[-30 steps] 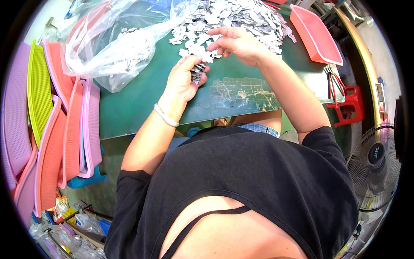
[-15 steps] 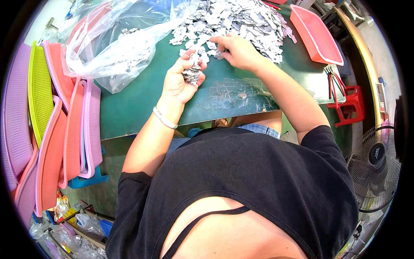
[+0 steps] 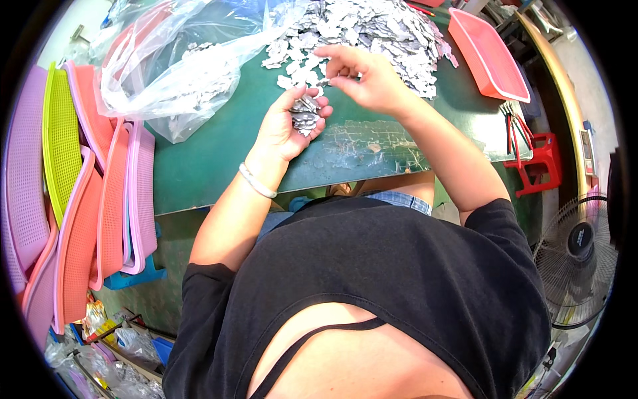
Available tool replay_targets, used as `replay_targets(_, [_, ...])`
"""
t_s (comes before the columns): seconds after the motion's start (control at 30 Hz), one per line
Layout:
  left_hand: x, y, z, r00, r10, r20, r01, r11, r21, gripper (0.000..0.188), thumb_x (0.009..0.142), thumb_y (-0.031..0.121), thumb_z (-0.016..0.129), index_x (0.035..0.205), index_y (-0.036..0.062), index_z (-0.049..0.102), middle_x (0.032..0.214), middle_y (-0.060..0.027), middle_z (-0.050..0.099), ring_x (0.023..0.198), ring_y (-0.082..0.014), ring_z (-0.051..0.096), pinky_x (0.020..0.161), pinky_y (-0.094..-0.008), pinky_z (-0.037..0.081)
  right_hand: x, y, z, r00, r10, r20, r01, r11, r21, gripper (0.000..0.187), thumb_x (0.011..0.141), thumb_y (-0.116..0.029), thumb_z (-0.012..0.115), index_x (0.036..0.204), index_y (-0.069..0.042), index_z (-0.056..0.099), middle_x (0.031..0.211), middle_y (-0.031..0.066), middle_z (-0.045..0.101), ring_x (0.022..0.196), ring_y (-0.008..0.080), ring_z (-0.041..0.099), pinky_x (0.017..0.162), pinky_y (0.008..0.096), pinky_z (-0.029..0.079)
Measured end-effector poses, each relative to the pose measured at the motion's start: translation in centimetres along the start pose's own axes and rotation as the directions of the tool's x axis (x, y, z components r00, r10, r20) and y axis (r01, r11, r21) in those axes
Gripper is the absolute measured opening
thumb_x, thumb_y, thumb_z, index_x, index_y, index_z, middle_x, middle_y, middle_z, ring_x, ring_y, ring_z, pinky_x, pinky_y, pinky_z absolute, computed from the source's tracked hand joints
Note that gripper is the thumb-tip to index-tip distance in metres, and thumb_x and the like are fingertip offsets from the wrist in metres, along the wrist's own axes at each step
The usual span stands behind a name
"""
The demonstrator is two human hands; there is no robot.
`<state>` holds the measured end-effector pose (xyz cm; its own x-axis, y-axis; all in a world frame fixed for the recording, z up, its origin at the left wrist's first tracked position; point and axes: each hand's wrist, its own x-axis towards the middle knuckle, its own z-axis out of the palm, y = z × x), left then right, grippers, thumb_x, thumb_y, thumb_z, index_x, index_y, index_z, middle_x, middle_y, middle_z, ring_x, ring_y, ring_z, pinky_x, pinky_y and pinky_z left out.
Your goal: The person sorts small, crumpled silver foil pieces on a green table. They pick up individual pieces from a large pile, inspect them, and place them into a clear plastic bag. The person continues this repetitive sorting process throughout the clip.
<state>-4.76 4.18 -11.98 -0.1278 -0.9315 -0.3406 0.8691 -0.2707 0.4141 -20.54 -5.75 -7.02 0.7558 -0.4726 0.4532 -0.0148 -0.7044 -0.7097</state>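
Grey metal pieces (image 3: 304, 113) are cupped in the left hand (image 3: 287, 126); right hand (image 3: 362, 80) fingertips are pinched together, contents unclear. More pieces are held in the clear bag (image 3: 179, 73).

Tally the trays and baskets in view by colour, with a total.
Counting only those clearly distinguishable; the stack at the left overlaps.
Pink tray on the table: 1
Yellow-green basket: 1
Lilac basket: 1
Orange-pink baskets: at least 3
Total: at least 6
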Motion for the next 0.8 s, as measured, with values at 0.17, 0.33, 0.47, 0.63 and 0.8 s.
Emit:
replay_targets(0.17, [-0.3, 0.0, 0.3, 0.998, 0.069, 0.011, -0.069, 0.995, 0.067, 0.022, 0.077, 0.008, 0.057, 0.097, 0.0024, 0.052, 0.087, -0.0115, 0.057, 0.076, -0.0235, 0.058, 0.056, -0.0286, 0.050, 0.2, 0.1, 0.2, 0.982, -0.167, 0.084, 0.177, 0.976, -0.131, 0.048, 0.070, 0.004, 0.057, 0.116, -0.010, 0.051, 0.085, 0.0054, 0.060, 0.081, 0.0206, 0.058, 0.072, 0.0306, 0.046])
replay_targets(0.33, [-0.6, 0.0, 0.4, 0.981, 0.189, -0.045, -0.178, 0.968, 0.176, 0.019, 0.076, 0.002, 0.054, 0.094, 0.0042, 0.049, 0.086, -0.0109, 0.056, 0.075, -0.0226, 0.058, 0.056, -0.0288, 0.050, 0.1, 4.1, 0.8, 0.997, 0.007, 0.077, 0.026, 0.908, -0.418, 0.050, 0.069, 0.001, 0.059, 0.117, -0.010, 0.048, 0.093, 0.0071, 0.060, 0.088, 0.0253, 0.055, 0.077, 0.0340, 0.044])
replay_targets(0.47, [-0.9, 0.1, 0.7, 0.972, 0.222, -0.082, -0.198, 0.953, 0.230, 0.018, 0.075, 0.001, 0.054, 0.092, 0.0050, 0.049, 0.084, -0.0109, 0.056, 0.075, -0.0221, 0.057, 0.055, -0.0289, 0.050, 0.0, 4.5, 1.9, 0.991, 0.078, 0.105, -0.004, 0.822, -0.570, 0.046, 0.068, -0.001, 0.059, 0.113, -0.010, 0.050, 0.088, 0.0074, 0.060, 0.085, 0.0269, 0.053, 0.075, 0.0359, 0.044])
replay_targets(0.63, [-1.2, 0.7, -0.2, 0.965, 0.217, -0.147, -0.188, 0.963, 0.192, 0.018, 0.074, 0.002, 0.054, 0.091, 0.0057, 0.049, 0.082, -0.0102, 0.055, 0.071, -0.0210, 0.056, 0.053, -0.0282, 0.048, -0.4, 4.7, 1.4, 0.988, 0.020, 0.153, 0.060, 0.862, -0.504, 0.039, 0.073, -0.005, 0.056, 0.111, -0.009, 0.051, 0.081, 0.0094, 0.059, 0.086, 0.0282, 0.053, 0.074, 0.0373, 0.044])
replay_targets(0.8, [-1.1, 0.6, -0.1, 0.962, 0.228, -0.149, -0.202, 0.965, 0.169, 0.018, 0.075, 0.003, 0.055, 0.091, 0.0058, 0.048, 0.079, -0.0101, 0.056, 0.069, -0.0206, 0.056, 0.051, -0.0279, 0.047, -0.7, 2.6, 1.5, 0.991, 0.126, 0.055, -0.083, 0.870, -0.486, 0.041, 0.071, -0.010, 0.060, 0.110, -0.006, 0.051, 0.079, 0.0076, 0.059, 0.082, 0.0262, 0.053, 0.072, 0.0358, 0.044])
